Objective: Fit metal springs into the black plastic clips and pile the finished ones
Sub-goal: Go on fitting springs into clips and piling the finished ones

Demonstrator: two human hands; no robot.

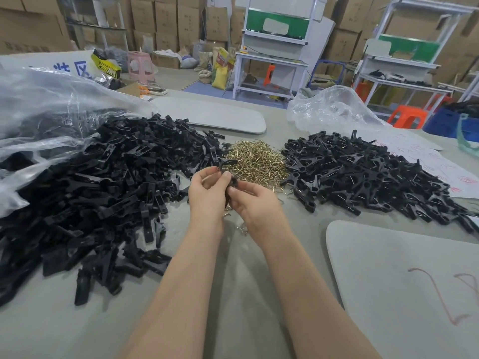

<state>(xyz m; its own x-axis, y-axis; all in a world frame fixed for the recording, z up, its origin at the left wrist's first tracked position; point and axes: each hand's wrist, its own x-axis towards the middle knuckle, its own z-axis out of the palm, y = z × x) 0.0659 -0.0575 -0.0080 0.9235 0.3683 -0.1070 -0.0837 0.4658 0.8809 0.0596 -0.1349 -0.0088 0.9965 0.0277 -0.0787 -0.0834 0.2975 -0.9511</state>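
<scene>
Head view: you're holding one black clip (232, 183) at frame ctr, just above the table (233, 281), w/ both hands meeting on it. Your L hand (207, 193) is curling round it, thumb pressing on top; your R hand (255, 203) is pinching its lower end btwn thumb and fingertips. Can't tell if a spring is already in it, too small and partly covered. The spring heap (255, 161), brass-coloured, is lying just behind your hands, and a few stray springs (242, 228) are lying under your wrists. The loose clip pile (103, 193) is filling the left of the frame, spilling out of a clear plastic bag (39, 107) at upper left. At centre right, the assembled clip pile (363, 174), wire showing in many pcs, is sitting beside the springs, touching their right edge. A grey pad (401, 281) is lying at lower right.
</scene>
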